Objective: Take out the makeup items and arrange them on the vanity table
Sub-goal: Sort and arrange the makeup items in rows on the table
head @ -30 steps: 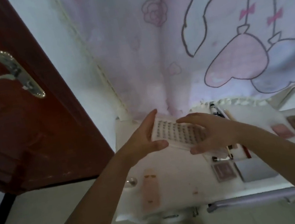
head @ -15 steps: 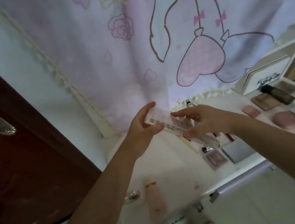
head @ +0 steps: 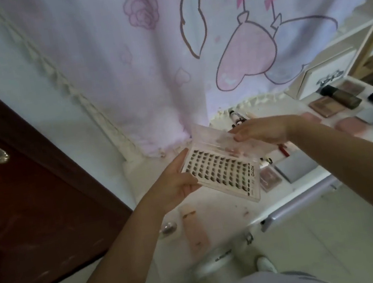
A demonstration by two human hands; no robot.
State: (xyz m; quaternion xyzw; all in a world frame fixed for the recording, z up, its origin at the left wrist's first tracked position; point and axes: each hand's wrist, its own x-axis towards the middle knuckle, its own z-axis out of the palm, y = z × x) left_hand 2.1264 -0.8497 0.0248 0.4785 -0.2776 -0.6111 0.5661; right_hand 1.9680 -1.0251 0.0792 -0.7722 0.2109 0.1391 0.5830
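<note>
A clear plastic case of false lash clusters is held above the white vanity table, with its lid lifted open. My left hand grips the case's left end from below. My right hand pinches the raised transparent lid at its far edge. On the table to the right lie compacts and palettes, foundation bottles and pencils.
A dark red door with a metal handle stands at the left. A pink cartoon curtain hangs behind the table. A small white drawer box sits at the back right. A pink strip lies on the table's front.
The case has turned to face me and its lid has swung open. The camera view has shifted left and down, and the hands have moved slightly nearer.
</note>
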